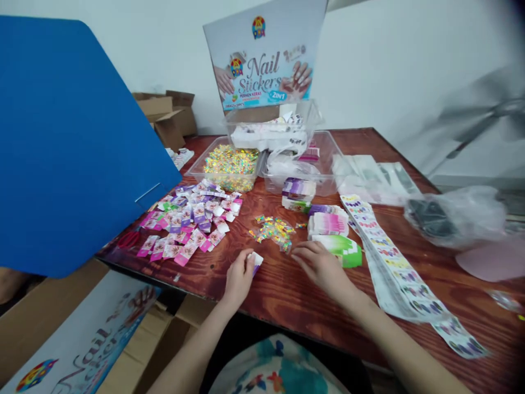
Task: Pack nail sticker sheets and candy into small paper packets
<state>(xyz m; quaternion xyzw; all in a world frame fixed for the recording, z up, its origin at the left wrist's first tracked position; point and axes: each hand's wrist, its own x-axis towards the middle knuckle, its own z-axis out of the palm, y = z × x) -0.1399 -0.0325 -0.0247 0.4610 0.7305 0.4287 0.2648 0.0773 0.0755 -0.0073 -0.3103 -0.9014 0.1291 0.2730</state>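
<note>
Floral cloth (273,368), left hand (238,280), grip clamped on small angular card packet (257,261); right hand (325,269), grip unclear.

Your left fingers (248,265) partly hide a small carton (257,260); the blurred fan (494,116) runs off the right edge.

The box (257,262), small, white and purple, is held tilted in your left hand (240,273), its white end projecting past your thumb; your fingers hide the rest. The packets (273,230), small, shiny, mostly yellow, green and orange, lie in a loose heap beyond and between your hands, the nearest just beside the fingertips of your right hand (320,265).
</note>
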